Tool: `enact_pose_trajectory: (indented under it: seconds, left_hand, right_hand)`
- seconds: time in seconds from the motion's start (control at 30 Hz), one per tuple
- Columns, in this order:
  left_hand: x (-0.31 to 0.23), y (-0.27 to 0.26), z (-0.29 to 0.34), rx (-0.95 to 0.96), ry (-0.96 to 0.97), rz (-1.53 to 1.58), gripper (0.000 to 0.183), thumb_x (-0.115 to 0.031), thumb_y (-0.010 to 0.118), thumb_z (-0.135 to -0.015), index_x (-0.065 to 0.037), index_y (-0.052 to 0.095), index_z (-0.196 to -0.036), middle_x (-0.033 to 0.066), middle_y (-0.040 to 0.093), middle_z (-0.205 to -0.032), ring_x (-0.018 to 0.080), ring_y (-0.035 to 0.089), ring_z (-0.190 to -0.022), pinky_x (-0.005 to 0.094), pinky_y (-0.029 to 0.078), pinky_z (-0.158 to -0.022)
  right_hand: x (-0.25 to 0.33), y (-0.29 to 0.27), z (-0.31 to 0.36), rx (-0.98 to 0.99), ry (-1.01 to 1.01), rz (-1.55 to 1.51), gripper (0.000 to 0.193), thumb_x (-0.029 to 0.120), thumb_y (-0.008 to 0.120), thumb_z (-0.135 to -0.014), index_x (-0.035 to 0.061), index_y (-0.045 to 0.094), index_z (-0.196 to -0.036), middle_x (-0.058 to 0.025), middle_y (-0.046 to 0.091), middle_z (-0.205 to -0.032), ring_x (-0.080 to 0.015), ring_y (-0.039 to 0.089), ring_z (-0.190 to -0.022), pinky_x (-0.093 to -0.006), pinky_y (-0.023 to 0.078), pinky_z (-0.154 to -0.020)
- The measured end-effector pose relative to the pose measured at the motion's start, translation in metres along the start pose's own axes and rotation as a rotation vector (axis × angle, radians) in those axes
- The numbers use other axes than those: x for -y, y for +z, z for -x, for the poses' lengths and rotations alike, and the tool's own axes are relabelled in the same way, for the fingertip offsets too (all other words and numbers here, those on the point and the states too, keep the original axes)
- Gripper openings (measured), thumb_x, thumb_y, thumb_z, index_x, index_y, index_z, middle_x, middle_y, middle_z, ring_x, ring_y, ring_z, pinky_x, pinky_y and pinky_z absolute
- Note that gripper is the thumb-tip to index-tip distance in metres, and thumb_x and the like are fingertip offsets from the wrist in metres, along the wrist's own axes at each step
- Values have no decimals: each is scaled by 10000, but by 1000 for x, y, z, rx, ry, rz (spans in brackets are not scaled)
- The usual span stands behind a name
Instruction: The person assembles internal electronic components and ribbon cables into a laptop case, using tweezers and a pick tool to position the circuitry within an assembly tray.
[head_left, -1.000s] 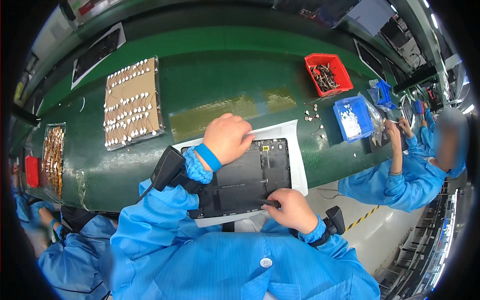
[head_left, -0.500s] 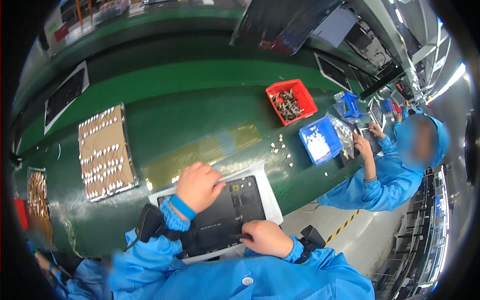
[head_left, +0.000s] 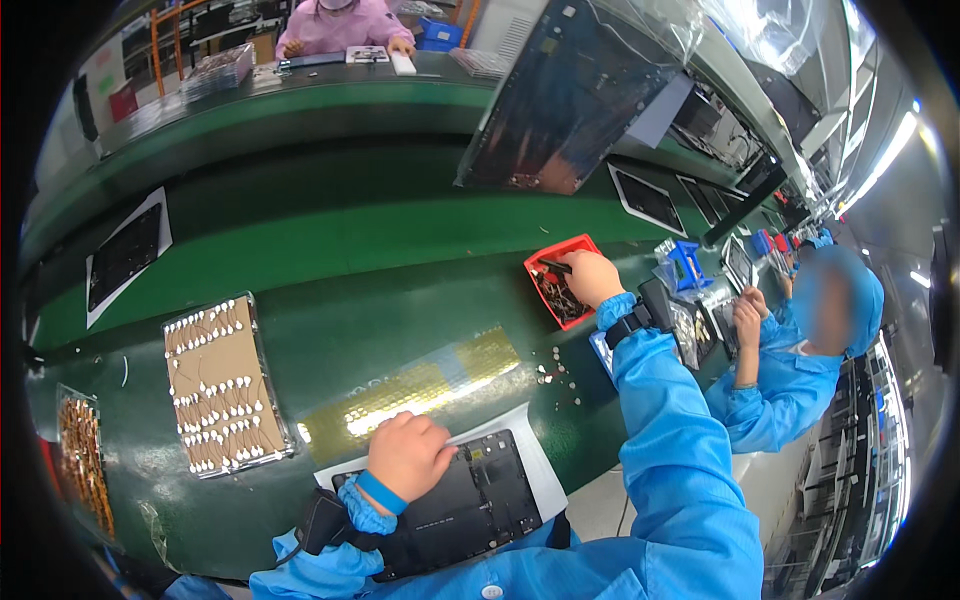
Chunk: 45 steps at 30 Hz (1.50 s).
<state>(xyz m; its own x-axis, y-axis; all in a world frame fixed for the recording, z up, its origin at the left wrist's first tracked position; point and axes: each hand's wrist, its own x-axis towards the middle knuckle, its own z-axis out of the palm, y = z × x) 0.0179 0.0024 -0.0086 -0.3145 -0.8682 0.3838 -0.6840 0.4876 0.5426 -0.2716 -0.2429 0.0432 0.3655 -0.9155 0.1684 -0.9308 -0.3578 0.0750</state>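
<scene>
A flat black tablet-like device (head_left: 450,505) lies on a white sheet (head_left: 538,470) at the bench edge before me. Over its upper left part rests my left hand (head_left: 408,458), fingers curled and closed; what lies under them, if anything, is hidden. My right arm stretches far forward to the right. At its end my right hand (head_left: 592,278) is closed around a slim black tool (head_left: 553,266), whose tip points into a red bin (head_left: 560,243). Small dark and metallic parts (head_left: 562,300) fill that bin.
A tray of white-tipped wired parts (head_left: 215,375) lies left. Loose small white pieces (head_left: 555,375) lie below the red bin. A blue bin (head_left: 602,345) is partly behind my sleeve. A co-worker in blue (head_left: 775,385) sits right, a person in pink (head_left: 335,35) across.
My right hand has left the device's lower edge and reached forward to the red bin, the black tool still in it. My left hand stays at the device. The view has tilted up.
</scene>
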Motion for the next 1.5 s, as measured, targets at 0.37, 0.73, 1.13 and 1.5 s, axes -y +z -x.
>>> enact_pose_trajectory:
  seconds: [0.37, 0.73, 1.13, 1.5]
  left_hand:
    - [1, -2, 1, -15, 2, -13, 146, -216, 686, -664, -101, 617, -721, 45, 535, -701, 249, 521, -713, 374, 436, -612]
    - [1, 0, 3, 6, -9, -22, 150, -232, 674, -681, -99, 612, -716, 56, 540, -713, 259, 525, -738, 381, 433, -631]
    - [1, -1, 2, 5, -18, -15, 149, -216, 677, -678, -89, 619, -730, 67, 550, -725, 270, 535, -749, 391, 445, -641]
    - [1, 0, 3, -15, -6, -12, 145, -210, 674, -672, -92, 608, -724, 60, 540, -718, 262, 533, -744, 392, 434, -626]
  right_hand:
    - [12, 1, -6, 6, -15, -30, 234, 266, 661, -716, 39, 647, -771, -180, 619, -784, -352, 590, -757, -454, 459, -691]
    - [-4, -21, 8, -379, 186, -448, 176, 142, 660, -743, 9, 639, -856, -148, 628, -748, -287, 612, -718, -367, 470, -666]
    - [80, -67, 114, -261, 450, -1274, 68, 93, 654, -787, 42, 615, -810, 40, 558, -661, -21, 443, -536, -175, 325, -467]
    - [147, -18, 196, 218, 502, -1297, 88, 75, 641, -786, 18, 580, -812, 4, 583, -705, -59, 518, -640, -223, 414, -566]
